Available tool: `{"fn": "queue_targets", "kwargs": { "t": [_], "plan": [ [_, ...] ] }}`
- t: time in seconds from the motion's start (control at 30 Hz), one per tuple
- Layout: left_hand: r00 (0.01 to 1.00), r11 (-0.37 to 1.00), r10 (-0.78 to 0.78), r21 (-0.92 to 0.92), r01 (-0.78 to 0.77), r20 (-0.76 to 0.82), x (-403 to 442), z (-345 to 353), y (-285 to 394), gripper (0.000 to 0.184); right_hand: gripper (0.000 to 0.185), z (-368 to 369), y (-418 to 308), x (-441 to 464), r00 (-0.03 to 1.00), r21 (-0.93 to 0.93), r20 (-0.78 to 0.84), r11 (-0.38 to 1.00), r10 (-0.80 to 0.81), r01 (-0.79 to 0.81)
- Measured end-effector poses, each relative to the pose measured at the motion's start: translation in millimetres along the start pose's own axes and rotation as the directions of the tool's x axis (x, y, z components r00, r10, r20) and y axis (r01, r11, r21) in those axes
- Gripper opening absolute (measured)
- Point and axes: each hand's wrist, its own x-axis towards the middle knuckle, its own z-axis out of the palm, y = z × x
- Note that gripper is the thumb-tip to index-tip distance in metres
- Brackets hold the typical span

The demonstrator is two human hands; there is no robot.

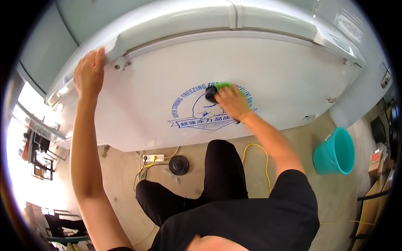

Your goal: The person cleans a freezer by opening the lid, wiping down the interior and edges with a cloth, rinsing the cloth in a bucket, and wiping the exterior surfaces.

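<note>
A white chest freezer (146,83) with blue printed lettering and a logo on its front panel stands before me. At the upper left, my left hand (89,73) grips the lid's edge by the white lid handle (112,47); its fingertips are partly hidden. My right hand (232,102) is closed on a green cloth (225,85) and presses it against the printed logo (205,113). A rounded black piece (210,94) shows beside the fingers on the same side; whether it belongs to the cloth I cannot tell.
A teal bucket (331,154) stands on the floor at the right. Below the freezer lie a white power strip (153,158), a round black base (179,165) and a yellow cable (264,157). A cardboard box (375,161) is at the far right.
</note>
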Motion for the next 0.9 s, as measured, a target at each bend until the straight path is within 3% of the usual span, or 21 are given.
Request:
{"fn": "queue_targets", "kwargs": {
  "t": [0.03,0.07,0.1,0.13,0.17,0.27,0.3,0.33,0.4,0.47,0.5,0.57,0.6,0.63,0.67,0.73,0.8,0.9],
  "plan": [
    [1.0,0.999,0.027,-0.022,-0.027,-0.002,-1,0,-1,0.046,0.049,-15,13,8,0.988,-0.021,0.151,0.999,-0.037,0.041],
    [1.0,1.0,0.014,-0.013,-0.014,0.004,-1,2,-2,0.046,0.051,-47,32,27,0.924,0.14,0.341,0.962,0.175,-0.234],
    [1.0,1.0,0.021,-0.022,-0.021,-0.01,0,2,-3,0.046,0.057,-29,56,19,0.958,0.104,-0.152,0.968,0.243,-0.229],
    [0.999,0.999,0.028,-0.033,-0.029,-0.024,0,3,-3,0.046,0.062,-46,68,37,0.884,-0.051,-0.33,0.929,0.332,-0.367],
    [1.0,1.0,0.008,-0.016,-0.008,-0.008,0,2,-1,0.047,0.064,-61,74,56,0.806,-0.011,-0.476,0.914,0.352,-0.405],
    [1.0,1.0,-0.014,0.002,0.014,-0.003,1,5,-4,0.048,0.061,-24,31,75,0.835,0.085,-0.46,0.951,0.302,-0.297],
    [1.0,1.0,-0.021,0.004,0.021,0.004,0,6,-5,0.048,0.054,-14,4,81,0.935,0.158,-0.268,0.968,0.233,-0.196],
    [1.0,1.0,-0.005,-0.007,0.005,-0.03,0,7,-5,0.049,0.048,-3,-25,86,0.988,0.25,-0.073,0.962,0.134,-0.112],
    [0.998,1.0,0.007,-0.013,-0.007,-0.057,-2,9,-5,0.05,0.041,31,-71,97,0.982,0.375,-0.04,0.908,-0.187,0.188],
    [0.998,0.999,0.028,-0.019,-0.029,-0.059,-2,7,-5,0.05,0.042,28,-97,111,0.918,0.119,-0.142,0.914,-0.371,0.388],
    [0.998,1.0,0.02,-0.013,-0.021,-0.064,1,10,-6,0.05,0.044,26,-97,114,0.928,0.252,-0.026,0.896,-0.372,0.366],
    [0.986,0.992,0.128,0.024,-0.126,-0.106,1,15,-14,0.05,0.045,9,-62,108,0.931,0.529,0.05,0.8,-0.362,0.283],
    [0.986,0.993,0.113,0.042,-0.108,-0.121,0,13,-15,0.05,0.046,-6,-35,104,0.946,0.521,0.159,0.838,-0.283,0.163],
    [0.988,0.993,0.104,0.058,-0.098,-0.116,0,13,-12,0.05,0.047,-10,-3,91,0.976,0.392,0.068,0.905,-0.206,0.164],
    [0.99,0.994,0.095,0.072,-0.088,-0.106,0,12,-11,0.051,0.051,-40,23,85,0.99,0.184,0.119,0.982,-0.073,0.05],
    [0.99,0.996,0.079,0.046,-0.074,-0.117,1,9,-9,0.051,0.06,-72,53,85,0.984,-0.214,-0.178,0.976,-0.003,-0.035],
    [0.991,0.996,0.084,0.008,-0.084,-0.107,-2,9,-7,0.052,0.055,-68,26,107,0.953,-0.104,-0.28,0.983,0.119,-0.153],
    [0.987,0.994,0.101,-0.023,-0.105,-0.128,-1,7,-8,0.049,0.053,-31,-39,159,0.976,0.072,-0.216,0.997,0.017,-0.002]
  ]
}}
